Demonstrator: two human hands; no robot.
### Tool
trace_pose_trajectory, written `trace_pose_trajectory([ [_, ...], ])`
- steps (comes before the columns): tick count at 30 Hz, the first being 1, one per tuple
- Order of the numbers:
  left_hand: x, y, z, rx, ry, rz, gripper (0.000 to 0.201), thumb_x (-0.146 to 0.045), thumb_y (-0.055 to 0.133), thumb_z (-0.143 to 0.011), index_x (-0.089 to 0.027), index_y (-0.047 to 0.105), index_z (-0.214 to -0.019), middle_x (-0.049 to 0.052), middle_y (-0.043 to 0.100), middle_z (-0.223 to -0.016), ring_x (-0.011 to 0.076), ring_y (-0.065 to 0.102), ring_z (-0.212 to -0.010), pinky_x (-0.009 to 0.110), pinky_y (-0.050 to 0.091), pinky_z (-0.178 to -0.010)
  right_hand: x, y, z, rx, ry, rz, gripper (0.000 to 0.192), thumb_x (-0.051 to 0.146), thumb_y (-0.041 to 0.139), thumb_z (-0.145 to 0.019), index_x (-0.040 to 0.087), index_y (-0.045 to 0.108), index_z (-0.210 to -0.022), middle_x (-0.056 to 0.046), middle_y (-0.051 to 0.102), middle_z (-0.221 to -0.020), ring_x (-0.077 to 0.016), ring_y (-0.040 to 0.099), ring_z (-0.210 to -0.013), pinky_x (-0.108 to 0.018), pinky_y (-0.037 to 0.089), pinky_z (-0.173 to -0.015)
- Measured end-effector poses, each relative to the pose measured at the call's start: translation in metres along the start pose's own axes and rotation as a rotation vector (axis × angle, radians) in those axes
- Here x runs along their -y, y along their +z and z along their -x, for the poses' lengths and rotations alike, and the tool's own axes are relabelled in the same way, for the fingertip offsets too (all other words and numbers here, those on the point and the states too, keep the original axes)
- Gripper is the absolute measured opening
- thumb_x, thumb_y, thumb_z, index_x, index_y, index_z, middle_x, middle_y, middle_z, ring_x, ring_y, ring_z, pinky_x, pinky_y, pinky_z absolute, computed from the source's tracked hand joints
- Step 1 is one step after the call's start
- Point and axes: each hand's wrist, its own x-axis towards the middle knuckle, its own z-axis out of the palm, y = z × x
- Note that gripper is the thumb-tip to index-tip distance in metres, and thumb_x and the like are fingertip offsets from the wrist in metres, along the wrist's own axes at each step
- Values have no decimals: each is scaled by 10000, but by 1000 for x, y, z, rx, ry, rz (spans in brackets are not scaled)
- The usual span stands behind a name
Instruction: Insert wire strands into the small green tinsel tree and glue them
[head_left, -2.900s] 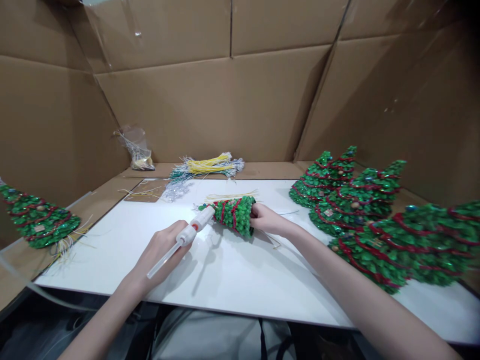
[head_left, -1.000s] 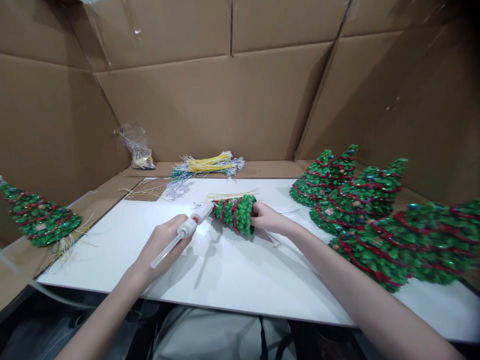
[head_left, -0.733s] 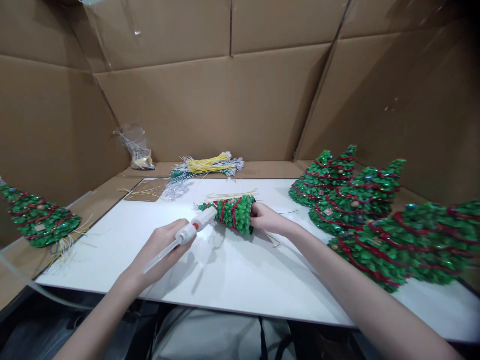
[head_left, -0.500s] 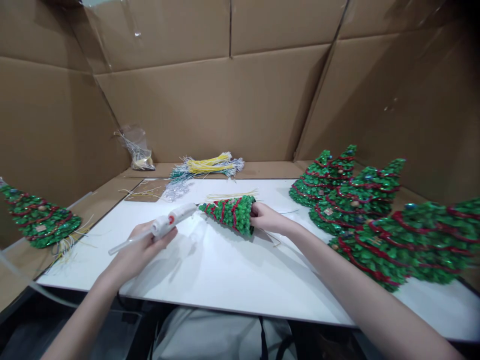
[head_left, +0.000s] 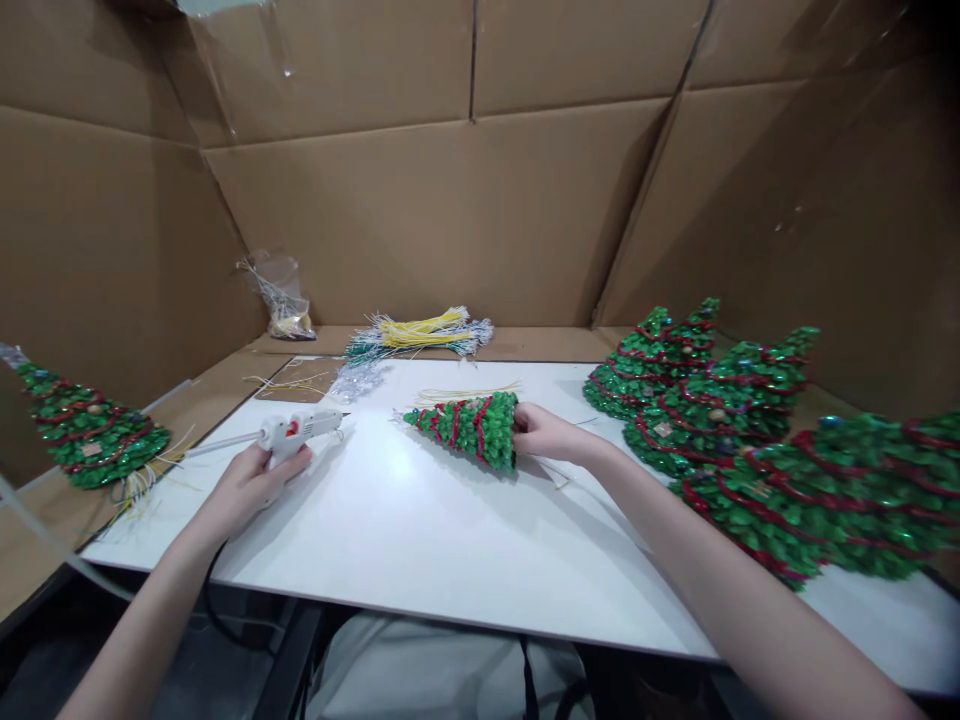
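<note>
My left hand [head_left: 259, 480] is closed round the handle of a white hot glue gun [head_left: 304, 428]. A glue stick juts from its rear, and its nozzle points right, apart from the tree. In my right hand [head_left: 544, 435] is a small green Christmas tree [head_left: 472, 430] with red garland, lying on its side. My fingers grip the rim of its base, and some of them are hidden inside it. The tree's tip points left toward the glue gun and has something clear and shiny on it.
Several finished-looking trees [head_left: 712, 400] stand at the right of the white table [head_left: 420, 560]; another tree [head_left: 97, 430] stands at far left. Bundles of yellow, white and green wires [head_left: 420, 333] lie at the back beside a plastic bag [head_left: 283, 300]. Cardboard walls [head_left: 360, 220] enclose the table.
My left hand has drawn the glue gun left, away from the tree's tip, and turned it side-on. The right hand still holds the tree in nearly the same place.
</note>
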Motion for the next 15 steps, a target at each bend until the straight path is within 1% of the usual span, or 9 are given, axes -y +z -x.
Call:
trace_pose_trajectory([
  [2, 7, 2, -3, 12, -26, 3, 505, -600, 524, -734, -159, 630, -957, 56, 655, -958, 246, 576, -874, 274, 430, -703, 2, -3, 2, 1, 8, 2, 166, 154, 565, -617, 131, 638, -764, -14, 660, -706, -215, 602, -786, -292, 490, -721],
  [5, 10, 2, -4, 41, -41, 19, 530, -615, 503, -741, -157, 623, -979, 62, 655, -968, 250, 579, -894, 279, 436, -709, 3, -6, 4, 9, 23, 1, 172, 159, 576, -611, 127, 643, -766, -12, 656, -686, -212, 601, -765, -286, 490, -706],
  [8, 7, 1, -2, 20, -47, -28, 527, -620, 505, -728, -149, 641, -921, 54, 664, -876, 241, 590, -823, 267, 439, -647, 3, -8, 4, 5, 23, -3, 195, 171, 585, -609, 127, 649, -788, -8, 654, -678, -212, 601, -760, -287, 492, -700],
  [11, 2, -1, 0, -10, -5, -105, 503, -606, 521, -712, -143, 659, -854, 44, 654, -766, 233, 589, -738, 260, 428, -592, 1, -6, 4, 3, 17, -1, 214, 184, 585, -611, 130, 652, -806, -7, 654, -680, -211, 602, -756, -294, 495, -703],
  [15, -1, -3, 4, -28, 84, -182, 461, -589, 499, -743, -168, 644, -858, 27, 635, -739, 223, 582, -732, 261, 419, -620, 0, -5, 4, -5, 21, 24, 209, 177, 571, -607, 124, 652, -793, -15, 660, -702, -206, 599, -753, -297, 492, -703],
])
